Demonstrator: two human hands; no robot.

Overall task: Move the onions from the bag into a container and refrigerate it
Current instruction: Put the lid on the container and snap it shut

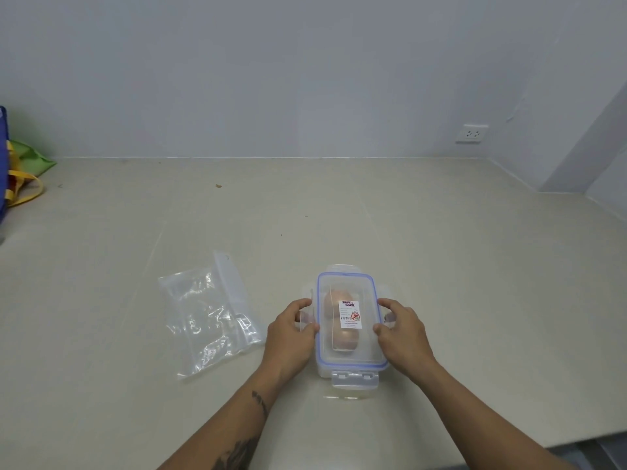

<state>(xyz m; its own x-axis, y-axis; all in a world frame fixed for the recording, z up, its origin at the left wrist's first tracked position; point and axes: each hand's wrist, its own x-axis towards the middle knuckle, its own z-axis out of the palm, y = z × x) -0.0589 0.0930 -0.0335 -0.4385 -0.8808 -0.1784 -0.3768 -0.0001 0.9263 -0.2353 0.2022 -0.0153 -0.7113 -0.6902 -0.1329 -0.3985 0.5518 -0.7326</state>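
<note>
A clear rectangular container stands on the counter with its blue-rimmed lid lying on top. Through the lid I see two onions and a small white sticker. My left hand grips the lid's left side flap. On the opposite side, my right hand holds the right side flap. The near flap and the far flap stick out flat. An empty clear zip bag lies flat to the left of the container.
The beige counter runs back to a white wall with a socket at the right. Coloured cloth bags sit at the far left edge. The counter's front edge shows at the bottom right.
</note>
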